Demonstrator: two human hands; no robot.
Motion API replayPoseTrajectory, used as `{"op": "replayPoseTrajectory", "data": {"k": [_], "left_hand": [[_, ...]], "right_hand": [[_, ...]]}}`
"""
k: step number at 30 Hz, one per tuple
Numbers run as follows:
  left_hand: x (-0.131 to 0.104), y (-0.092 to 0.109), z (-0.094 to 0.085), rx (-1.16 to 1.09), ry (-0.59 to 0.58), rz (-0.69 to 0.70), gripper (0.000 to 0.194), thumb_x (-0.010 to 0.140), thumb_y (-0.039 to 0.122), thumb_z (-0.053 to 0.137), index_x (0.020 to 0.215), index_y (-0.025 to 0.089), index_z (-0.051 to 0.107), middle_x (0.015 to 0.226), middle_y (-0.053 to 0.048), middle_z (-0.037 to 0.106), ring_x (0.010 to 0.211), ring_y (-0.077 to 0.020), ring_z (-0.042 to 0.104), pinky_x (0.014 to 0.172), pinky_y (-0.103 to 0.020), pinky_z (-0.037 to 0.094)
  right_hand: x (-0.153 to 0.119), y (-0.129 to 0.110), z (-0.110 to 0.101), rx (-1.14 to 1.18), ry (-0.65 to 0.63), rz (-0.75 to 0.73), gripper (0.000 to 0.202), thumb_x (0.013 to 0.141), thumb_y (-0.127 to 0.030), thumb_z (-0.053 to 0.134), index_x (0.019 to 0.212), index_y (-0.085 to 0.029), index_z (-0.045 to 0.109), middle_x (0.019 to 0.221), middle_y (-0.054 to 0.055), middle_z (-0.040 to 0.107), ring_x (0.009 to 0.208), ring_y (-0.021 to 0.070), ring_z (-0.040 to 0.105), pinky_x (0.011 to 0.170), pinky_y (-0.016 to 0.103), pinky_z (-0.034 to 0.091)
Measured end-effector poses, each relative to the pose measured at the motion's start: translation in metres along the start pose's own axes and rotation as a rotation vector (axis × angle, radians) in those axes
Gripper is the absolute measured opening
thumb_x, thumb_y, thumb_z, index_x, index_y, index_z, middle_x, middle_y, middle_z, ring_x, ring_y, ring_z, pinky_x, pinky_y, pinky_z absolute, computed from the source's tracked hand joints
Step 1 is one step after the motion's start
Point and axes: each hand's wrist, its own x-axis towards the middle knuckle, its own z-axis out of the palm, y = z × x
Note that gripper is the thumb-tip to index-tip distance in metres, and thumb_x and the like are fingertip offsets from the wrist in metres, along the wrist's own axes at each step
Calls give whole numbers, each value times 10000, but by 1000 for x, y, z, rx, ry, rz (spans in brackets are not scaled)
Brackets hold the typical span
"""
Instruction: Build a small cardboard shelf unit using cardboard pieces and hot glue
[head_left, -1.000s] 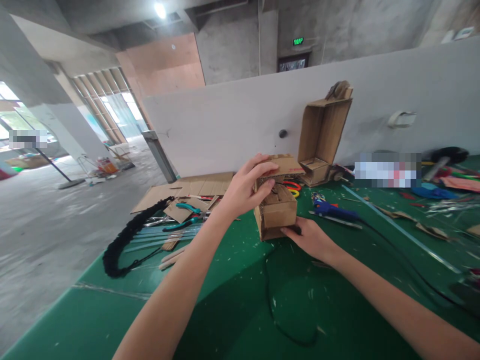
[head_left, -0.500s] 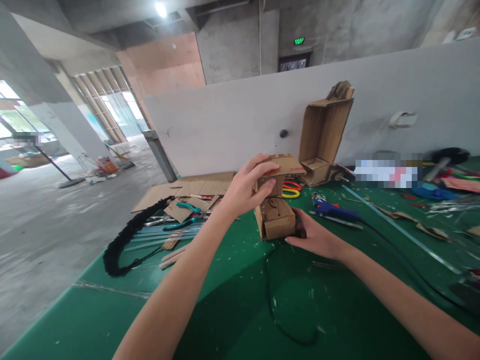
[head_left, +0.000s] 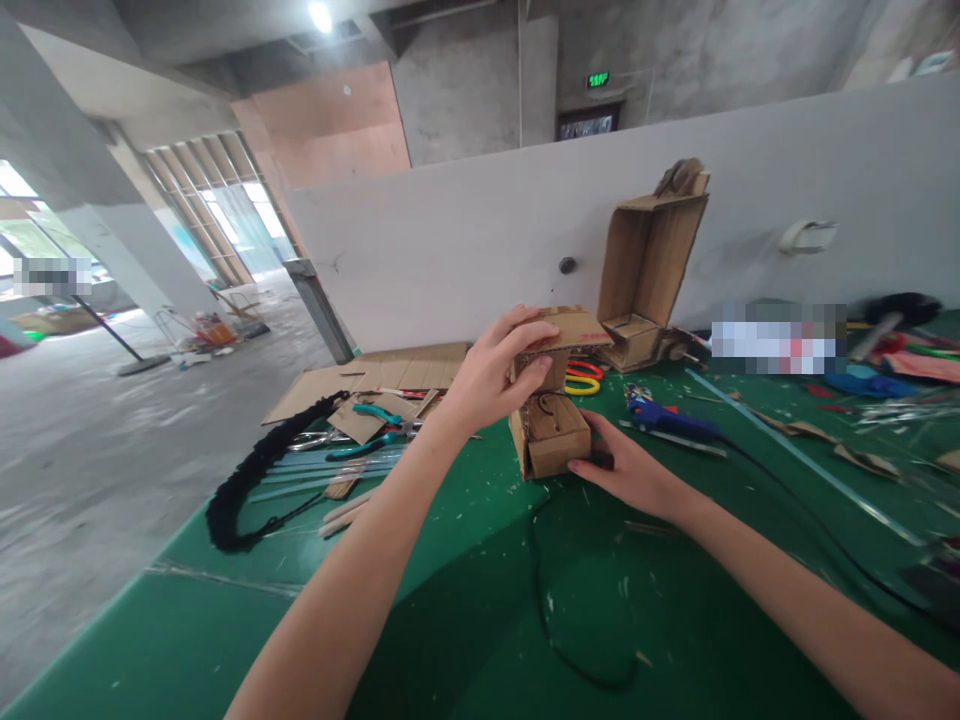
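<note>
A small cardboard structure (head_left: 559,447) stands upright on the green table, with a box-like base and a flat top flap. My left hand (head_left: 504,365) grips its upper part, fingers over the top and thumb against the side. Low on its right side, my right hand (head_left: 626,468) holds the base, the thumb at the lower front corner; its other fingers are partly hidden behind the box. A black cord (head_left: 541,610) trails from beneath the base across the table. A loop of dark cord shows on top of the base.
Behind stands a taller cardboard frame (head_left: 651,262). A blue hot glue gun (head_left: 675,422) lies at right. Red and yellow scissor handles (head_left: 583,386) show behind the structure. Teal-handled pliers (head_left: 367,445), a black fuzzy strip (head_left: 229,505), glue sticks and cardboard sheets (head_left: 409,368) lie at left.
My right hand has shifted very slightly, its thumb now closer against the base's lower corner. The left hand and the cardboard structure stay practically still.
</note>
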Motion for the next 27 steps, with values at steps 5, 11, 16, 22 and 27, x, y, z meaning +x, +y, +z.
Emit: {"op": "replayPoseTrajectory", "data": {"k": [5,11,16,22,27], "left_hand": [[0,0,0,3,1,10,276,924,247,477,1190,205,536,1342,-145,505,1322,-246,445,1090,-468,395],[0,-2,0,-11,3,10,277,925,247,481,1198,224,526,1355,-135,495,1337,-243,428,1095,-475,390],[-1,-2,1,-77,-5,-19,272,927,251,481,1193,231,537,1388,-129,482,1365,-238,398,1117,-478,360],[-1,-4,-2,-292,18,-134,234,906,290,520,1125,233,579,1401,-107,501,1414,-262,323,1082,-482,404],[1,-1,-7,-394,-33,-186,348,873,486,558,1105,227,577,1406,-123,496,1420,-279,306,1070,-459,414]], "right_hand": [[0,1,-1,4,24,29,632,821,-330,624,1353,-220,302,1355,135,513,1052,224,644,921,430,527],[1,-4,-2,-326,32,-45,197,844,-327,579,944,-182,668,1079,102,635,1013,248,618,929,432,486],[2,-7,1,-353,55,-53,166,831,-309,608,853,-189,721,1047,88,630,1003,230,607,946,398,465],[1,-9,10,-382,65,-65,180,855,-314,586,860,-199,723,1000,80,612,937,213,607,848,369,500],[0,-11,14,-392,76,-48,189,872,-314,557,876,-195,703,1038,84,598,944,212,607,876,382,490]]}}
